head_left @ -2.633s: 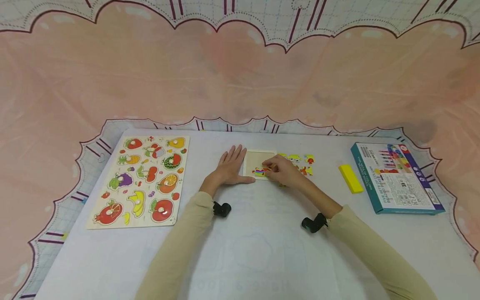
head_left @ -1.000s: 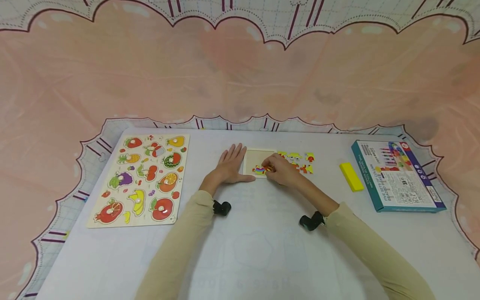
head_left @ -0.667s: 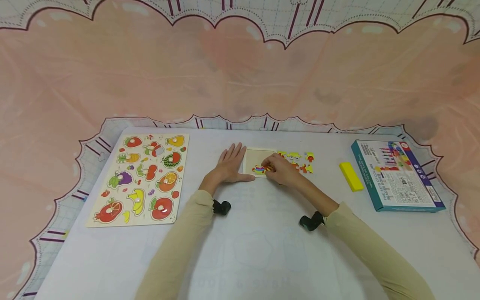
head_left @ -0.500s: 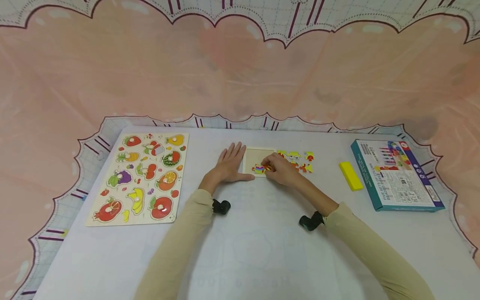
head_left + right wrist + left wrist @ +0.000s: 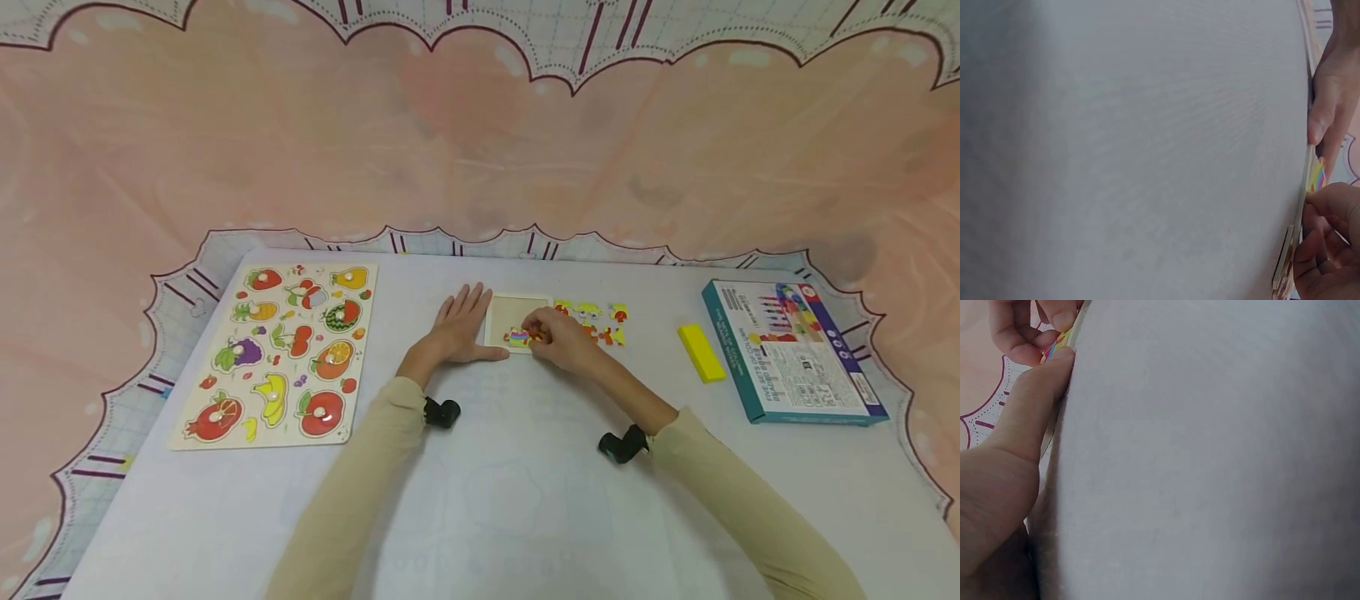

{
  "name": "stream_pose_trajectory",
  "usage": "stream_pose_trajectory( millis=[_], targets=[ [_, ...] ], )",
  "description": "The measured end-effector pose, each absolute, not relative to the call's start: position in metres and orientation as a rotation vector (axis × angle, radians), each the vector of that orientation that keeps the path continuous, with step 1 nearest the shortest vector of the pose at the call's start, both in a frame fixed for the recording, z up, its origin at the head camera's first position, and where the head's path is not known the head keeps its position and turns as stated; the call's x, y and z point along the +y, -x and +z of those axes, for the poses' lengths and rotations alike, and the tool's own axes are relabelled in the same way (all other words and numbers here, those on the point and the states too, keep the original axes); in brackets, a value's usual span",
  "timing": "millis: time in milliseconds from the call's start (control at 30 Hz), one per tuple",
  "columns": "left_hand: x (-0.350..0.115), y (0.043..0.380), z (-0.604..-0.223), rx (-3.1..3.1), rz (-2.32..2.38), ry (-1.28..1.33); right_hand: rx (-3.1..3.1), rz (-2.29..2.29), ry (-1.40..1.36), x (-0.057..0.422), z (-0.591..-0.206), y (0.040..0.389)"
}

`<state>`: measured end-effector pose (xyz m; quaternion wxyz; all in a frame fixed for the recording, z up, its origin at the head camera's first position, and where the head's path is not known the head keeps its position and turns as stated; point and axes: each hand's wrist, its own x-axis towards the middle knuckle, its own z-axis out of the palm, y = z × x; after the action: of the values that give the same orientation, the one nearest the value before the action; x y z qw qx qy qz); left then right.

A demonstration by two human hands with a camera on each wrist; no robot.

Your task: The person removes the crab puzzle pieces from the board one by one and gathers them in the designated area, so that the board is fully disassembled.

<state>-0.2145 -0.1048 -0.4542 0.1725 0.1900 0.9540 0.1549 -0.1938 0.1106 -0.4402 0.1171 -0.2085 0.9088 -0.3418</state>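
Note:
In the head view my left hand (image 5: 457, 329) lies flat with spread fingers at the left side of a small wooden puzzle tray (image 5: 521, 297). Its thumb runs along the tray's near edge, also seen on the thumb (image 5: 1035, 406) in the left wrist view. A rainbow-patterned puzzle piece (image 5: 516, 337) lies in the tray's near left part. Right beside it, my right hand (image 5: 566, 342) pinches a red and yellow puzzle piece (image 5: 536, 334), mostly hidden by the fingers. Several loose puzzle pieces (image 5: 589, 311) lie on the table just right of the tray, partly behind the right hand.
A fruit puzzle board (image 5: 277, 358) lies on the left of the white-covered table (image 5: 487, 500). To the right are a yellow block (image 5: 701, 353) and a teal-edged box (image 5: 795, 354). A patterned cloth (image 5: 480, 150) hangs behind the table.
Both hands keep nearly the same places, the right fingers working at the same spot beside the rainbow piece with only slight movement. The head view shifts a little.

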Motion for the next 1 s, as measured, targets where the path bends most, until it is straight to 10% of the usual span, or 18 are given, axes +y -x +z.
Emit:
stream_pose_trajectory(
  millis=[1000],
  targets=[
    [-0.1047, 0.2146, -0.4544, 2.714, 0.423, -0.540, 2.628, -1.099, 0.554, 0.1152, -0.4475, 0.1958]
  ],
)
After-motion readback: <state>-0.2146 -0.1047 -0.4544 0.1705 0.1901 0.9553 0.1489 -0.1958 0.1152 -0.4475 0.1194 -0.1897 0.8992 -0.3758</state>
